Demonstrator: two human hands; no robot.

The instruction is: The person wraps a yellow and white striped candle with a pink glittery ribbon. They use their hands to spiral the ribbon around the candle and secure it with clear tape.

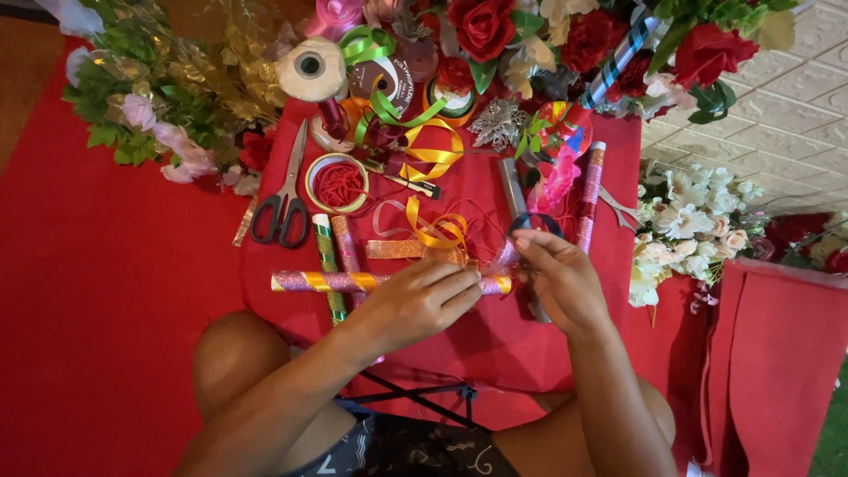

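A glittery pink stick wound with yellow ribbon lies across the small red-covered table. My left hand rests on its right part, fingers curled over it. My right hand pinches the stick's end together with a pale shiny ribbon piece, right by the left hand's fingertips. A loose orange ribbon bow lies just beyond the hands. Other glitter sticks, green and pink, lie around them.
Black-handled scissors and a round tin of red cord sit at the table's left. Ribbon spools, artificial roses and leaves crowd the far edge. White flowers lie right. My knees are under the table on red carpet.
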